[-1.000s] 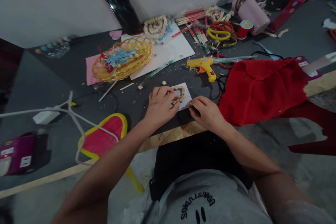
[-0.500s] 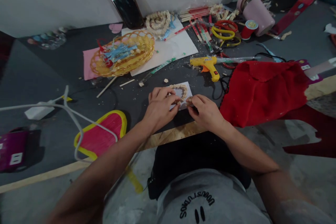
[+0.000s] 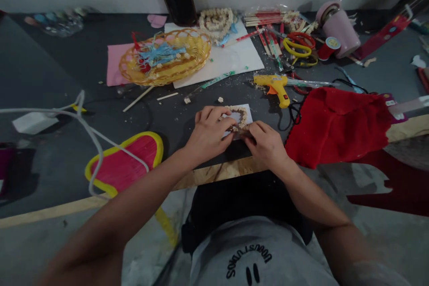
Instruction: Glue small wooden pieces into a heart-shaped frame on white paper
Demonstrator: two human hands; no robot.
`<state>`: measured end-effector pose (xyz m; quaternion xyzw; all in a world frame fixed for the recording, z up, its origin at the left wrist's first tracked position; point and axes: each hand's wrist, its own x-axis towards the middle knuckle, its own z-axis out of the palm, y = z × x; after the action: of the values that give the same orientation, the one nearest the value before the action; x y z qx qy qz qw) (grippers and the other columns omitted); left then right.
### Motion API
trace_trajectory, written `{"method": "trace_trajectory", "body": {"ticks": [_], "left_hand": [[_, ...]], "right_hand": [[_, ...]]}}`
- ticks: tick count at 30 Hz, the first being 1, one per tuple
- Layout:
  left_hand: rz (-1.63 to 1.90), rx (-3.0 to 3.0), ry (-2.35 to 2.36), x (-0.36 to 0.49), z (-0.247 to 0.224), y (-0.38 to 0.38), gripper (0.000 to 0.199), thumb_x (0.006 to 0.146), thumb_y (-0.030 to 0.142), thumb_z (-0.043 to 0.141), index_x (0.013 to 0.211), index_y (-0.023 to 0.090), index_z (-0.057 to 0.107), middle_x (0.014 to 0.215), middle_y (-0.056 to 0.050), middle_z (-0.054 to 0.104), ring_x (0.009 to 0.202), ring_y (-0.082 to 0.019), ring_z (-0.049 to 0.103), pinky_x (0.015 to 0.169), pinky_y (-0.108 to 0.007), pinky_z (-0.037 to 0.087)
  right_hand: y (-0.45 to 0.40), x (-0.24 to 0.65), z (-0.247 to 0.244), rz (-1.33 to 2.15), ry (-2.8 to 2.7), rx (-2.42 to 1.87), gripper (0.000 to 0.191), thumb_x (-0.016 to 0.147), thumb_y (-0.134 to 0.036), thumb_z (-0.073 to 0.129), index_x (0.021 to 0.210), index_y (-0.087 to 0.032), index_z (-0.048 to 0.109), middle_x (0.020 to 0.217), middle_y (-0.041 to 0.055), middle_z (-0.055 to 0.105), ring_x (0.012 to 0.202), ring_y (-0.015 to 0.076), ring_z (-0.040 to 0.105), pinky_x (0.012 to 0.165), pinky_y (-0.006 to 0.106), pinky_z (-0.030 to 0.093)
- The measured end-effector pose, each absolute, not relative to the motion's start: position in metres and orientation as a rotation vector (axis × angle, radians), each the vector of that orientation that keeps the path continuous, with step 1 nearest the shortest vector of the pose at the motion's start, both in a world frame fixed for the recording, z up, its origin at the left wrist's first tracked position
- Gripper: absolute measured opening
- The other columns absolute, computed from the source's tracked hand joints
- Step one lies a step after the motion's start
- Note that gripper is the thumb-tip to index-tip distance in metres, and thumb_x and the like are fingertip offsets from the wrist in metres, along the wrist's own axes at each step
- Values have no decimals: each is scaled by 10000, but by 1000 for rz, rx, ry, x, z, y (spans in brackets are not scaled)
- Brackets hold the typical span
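Observation:
A ring of small beige, knobbly pieces (image 3: 244, 118) lies on a small white sheet (image 3: 248, 108) near the table's front edge. My left hand (image 3: 212, 132) is bent over the ring's left side, fingers and thumb closed on its edge. At the ring's lower right, my right hand (image 3: 267, 144) pinches a small beige piece, mostly covered by the fingers, against or very close to the ring. The fingertips of both hands are near each other, and my left hand hides part of the ring.
Beyond the hands are a yellow glue gun (image 3: 275, 87), a loose beige piece (image 3: 220, 99) and a yellow wicker basket (image 3: 197, 65) with blue and red strands. Yellow-handled scissors (image 3: 296, 48) lie farther back. Red cloth (image 3: 335, 125) sits to the right; a white cable (image 3: 90, 136) crosses the left.
The camera view has shifted a little. My right hand has brought the small piece closer in to the ring's lower edge. My left hand stays on the ring.

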<state>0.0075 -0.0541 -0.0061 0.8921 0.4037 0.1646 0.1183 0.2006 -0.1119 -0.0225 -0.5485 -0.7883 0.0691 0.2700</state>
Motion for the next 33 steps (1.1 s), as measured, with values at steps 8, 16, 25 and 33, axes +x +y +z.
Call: {"method": "trace_trajectory", "body": {"ticks": [8, 16, 25, 33], "left_hand": [[536, 2651, 1122, 7, -9, -54, 147, 908, 291, 578, 943, 231, 707, 1263, -93, 593, 1165, -314, 480, 910, -485, 398], [569, 2691, 1102, 6, -11, -53, 112, 880, 236, 589, 886, 222, 700, 1277, -93, 590, 1178, -306, 477, 912, -474, 392], [602, 2699, 1139, 4, -14, -53, 194, 837, 248, 628, 1021, 208, 675, 1263, -114, 608, 1155, -323, 499, 879, -473, 411], [653, 2682, 1089, -1, -13, -52, 183, 824, 264, 654, 996, 203, 654, 1268, -114, 609, 1145, -327, 499, 867, -480, 405]], "right_hand": [[-115, 206, -18, 46, -2174, -1571, 128, 946, -219, 537, 889, -211, 651, 876, 65, 676, 823, 218, 588, 758, 338, 477], [-114, 201, -18, 58, -2205, -1589, 174, 972, -234, 512, 920, -203, 675, 891, 64, 686, 852, 208, 593, 754, 318, 447], [-110, 202, -19, 30, -2236, -1555, 186, 982, -239, 490, 921, -214, 664, 928, 57, 677, 849, 190, 588, 739, 295, 442], [-109, 198, -19, -18, -2180, -1572, 202, 984, -233, 492, 867, -219, 655, 872, 33, 686, 808, 164, 618, 697, 265, 451]]}}
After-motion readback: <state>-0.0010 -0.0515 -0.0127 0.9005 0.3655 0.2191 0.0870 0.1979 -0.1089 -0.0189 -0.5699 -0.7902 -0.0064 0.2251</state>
